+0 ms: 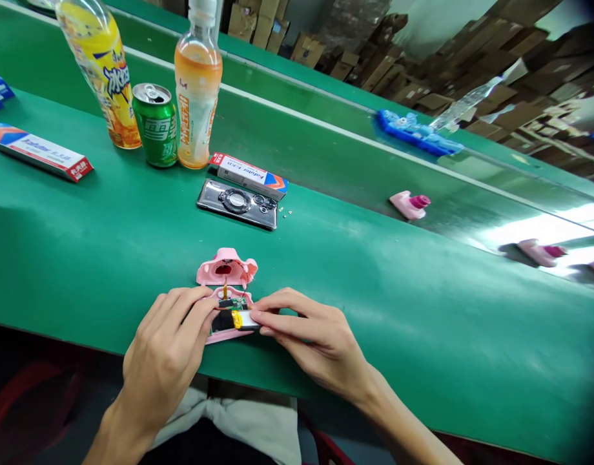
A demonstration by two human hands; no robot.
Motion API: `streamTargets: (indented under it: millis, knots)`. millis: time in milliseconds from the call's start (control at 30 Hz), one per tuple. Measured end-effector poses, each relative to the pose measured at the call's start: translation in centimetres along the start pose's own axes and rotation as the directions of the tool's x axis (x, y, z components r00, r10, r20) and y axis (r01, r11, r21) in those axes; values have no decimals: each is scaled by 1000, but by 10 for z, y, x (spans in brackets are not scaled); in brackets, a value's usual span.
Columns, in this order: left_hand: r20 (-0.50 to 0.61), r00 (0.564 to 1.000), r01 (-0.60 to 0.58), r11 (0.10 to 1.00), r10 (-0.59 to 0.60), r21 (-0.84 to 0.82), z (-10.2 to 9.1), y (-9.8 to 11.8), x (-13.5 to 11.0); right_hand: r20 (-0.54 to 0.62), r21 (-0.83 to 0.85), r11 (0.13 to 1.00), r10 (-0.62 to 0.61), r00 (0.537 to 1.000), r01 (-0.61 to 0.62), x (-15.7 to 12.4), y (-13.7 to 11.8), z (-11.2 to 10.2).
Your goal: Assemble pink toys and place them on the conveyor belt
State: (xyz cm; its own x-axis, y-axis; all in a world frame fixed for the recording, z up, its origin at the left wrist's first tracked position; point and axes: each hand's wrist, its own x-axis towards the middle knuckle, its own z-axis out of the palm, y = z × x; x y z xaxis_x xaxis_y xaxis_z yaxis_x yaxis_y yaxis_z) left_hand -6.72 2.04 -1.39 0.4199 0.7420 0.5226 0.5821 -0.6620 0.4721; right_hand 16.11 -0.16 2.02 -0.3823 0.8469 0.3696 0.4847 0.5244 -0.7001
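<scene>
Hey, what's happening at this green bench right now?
A person works with bare hands on a small pink gadget opened into two halves on the green table. The left hand pinches the lower half, which holds a circuit board, while the right hand grips a small silver battery on it. Thin wires link it to the upper half just behind. A phone, a green can and two drink bottles sit further back.

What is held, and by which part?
The left hand holds the open pink casing by its left side; right hand pinches the battery at its right end.
</scene>
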Motion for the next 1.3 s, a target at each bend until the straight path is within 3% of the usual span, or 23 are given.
streamTargets:
  millis: [300, 633, 700, 800, 900, 1000, 1167, 1300]
  knots:
    - [3, 999, -46, 999, 46, -11, 1, -1, 0, 107, -321, 927, -166, 980, 192, 2, -10, 10]
    - [-22, 998, -51, 998, 52, 19, 4, -1, -1, 230, -517, 813, -170, 958, 268, 9, -16, 16]
    - [12, 997, -76, 997, 76, -2, 0, -4, -4, 267, -578, 767, -142, 953, 277, 9, -22, 16]
    - [148, 977, -154, 988, 154, -14, -8, -10, -10, 279, -644, 717, -105, 954, 267, 7, -30, 16]
    - [228, 953, -193, 980, 198, -44, -14, -16, -14, 276, -660, 692, -138, 951, 292, 1, -26, 18]
    - [226, 953, -184, 978, 203, -101, -15, -19, -13, 209, -649, 704, -198, 958, 287, -7, -16, 26]
    - [208, 947, -236, 969, 246, -72, -14, -18, -11, -20, -642, 743, -265, 964, 191, -24, -7, 36]
    - [170, 946, -277, 961, 277, -25, -14, -16, -14, -243, -631, 772, -294, 924, 79, -11, -8, 16]
